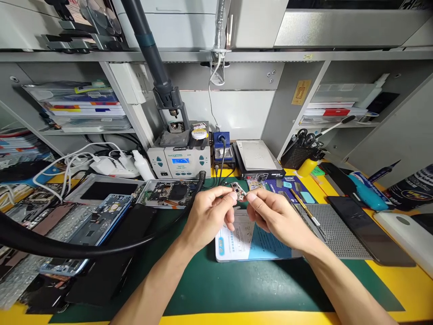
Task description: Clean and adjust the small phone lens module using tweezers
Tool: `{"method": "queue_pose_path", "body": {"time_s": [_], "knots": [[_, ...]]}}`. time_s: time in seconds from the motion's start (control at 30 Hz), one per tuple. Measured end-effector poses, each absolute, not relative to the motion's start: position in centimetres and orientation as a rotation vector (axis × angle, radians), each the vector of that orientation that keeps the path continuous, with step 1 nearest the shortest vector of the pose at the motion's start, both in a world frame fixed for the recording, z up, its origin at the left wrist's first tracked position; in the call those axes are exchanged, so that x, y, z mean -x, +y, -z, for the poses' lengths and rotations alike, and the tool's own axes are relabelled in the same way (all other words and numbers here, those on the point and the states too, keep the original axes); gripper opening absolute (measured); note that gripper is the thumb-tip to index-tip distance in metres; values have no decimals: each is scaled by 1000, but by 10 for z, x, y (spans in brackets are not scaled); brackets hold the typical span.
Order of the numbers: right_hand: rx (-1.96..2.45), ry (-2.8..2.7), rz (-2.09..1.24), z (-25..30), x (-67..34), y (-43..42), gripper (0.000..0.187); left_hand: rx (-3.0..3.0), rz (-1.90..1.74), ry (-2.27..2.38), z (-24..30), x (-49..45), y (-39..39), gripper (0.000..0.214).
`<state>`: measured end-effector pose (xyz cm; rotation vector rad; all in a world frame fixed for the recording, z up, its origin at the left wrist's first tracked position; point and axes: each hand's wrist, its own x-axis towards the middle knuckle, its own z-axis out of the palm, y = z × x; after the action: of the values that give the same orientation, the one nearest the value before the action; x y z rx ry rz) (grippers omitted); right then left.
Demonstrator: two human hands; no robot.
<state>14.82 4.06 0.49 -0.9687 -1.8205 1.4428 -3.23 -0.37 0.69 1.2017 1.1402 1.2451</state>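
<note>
A small phone circuit board (238,191) with a silvery edge is held up over the bench. My left hand (211,214) pinches its left side between thumb and fingers. At its right end, the closed fingertips of my right hand (275,214) grip the edge; whether a thin tool is also between them I cannot make out. Below both hands lies a blue and white printed pad (260,246) on the green mat (237,289). Just right of my right hand are a gold brush (306,207) and a grey perforated plate (341,230).
At the back stand a hot air station (181,162), a soldering iron stand (223,149) and a heating plate (260,158). A black hose (135,248) sweeps across the left side, over a blue phone frame (98,225). A black phone (365,225) lies at right.
</note>
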Motion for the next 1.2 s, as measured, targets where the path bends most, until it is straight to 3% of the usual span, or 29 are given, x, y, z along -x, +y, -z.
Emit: {"method": "queue_pose_path", "body": {"time_s": [0.2,0.83,1.2], "knots": [[953,-1748,-1565,-11,-146,39,44,-1154,-1238,1098,-8,34,-3,26],[1020,-1824,-1518,-10,-143,36,45,-1243,-1209,1114,-5,34,-4,28],[1018,-1954,-1320,-3,-143,37,48,-1266,-1188,1138,-5,33,-3,29]]}}
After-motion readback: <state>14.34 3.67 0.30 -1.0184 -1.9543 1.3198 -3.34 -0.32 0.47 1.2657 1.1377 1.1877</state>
